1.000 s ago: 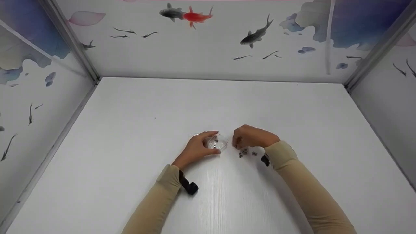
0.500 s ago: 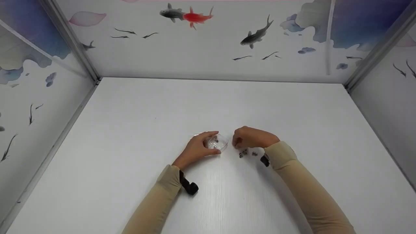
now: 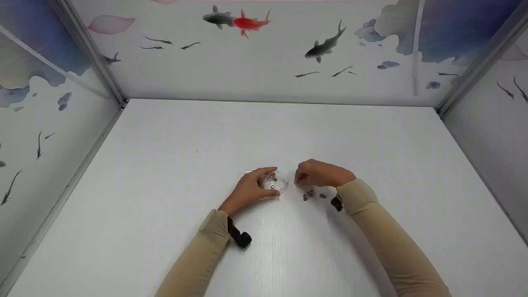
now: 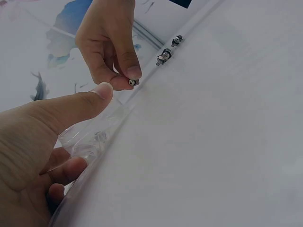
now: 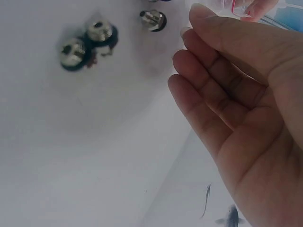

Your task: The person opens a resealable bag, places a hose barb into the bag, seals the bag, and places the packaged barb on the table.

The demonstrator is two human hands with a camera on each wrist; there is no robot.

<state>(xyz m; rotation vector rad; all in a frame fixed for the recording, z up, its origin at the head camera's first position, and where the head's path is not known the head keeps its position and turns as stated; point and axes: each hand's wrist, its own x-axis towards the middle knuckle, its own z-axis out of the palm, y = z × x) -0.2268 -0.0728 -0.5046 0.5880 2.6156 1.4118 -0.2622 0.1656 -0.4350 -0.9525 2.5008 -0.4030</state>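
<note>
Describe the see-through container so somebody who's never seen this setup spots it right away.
On the white table, look near the middle for the person's left hand. It grips a clear container. Unlike the loose metal parts by the right hand, it is transparent and larger, with small pieces showing through it.

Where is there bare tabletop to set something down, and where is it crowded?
The middle is crowded: the left grip holds a clear plastic container, and the right grip pinches a metal fitting near loose metal fittings. The white tabletop is bare beyond both grips up to the back wall, and between the left wrist camera and the right sleeve.
</note>
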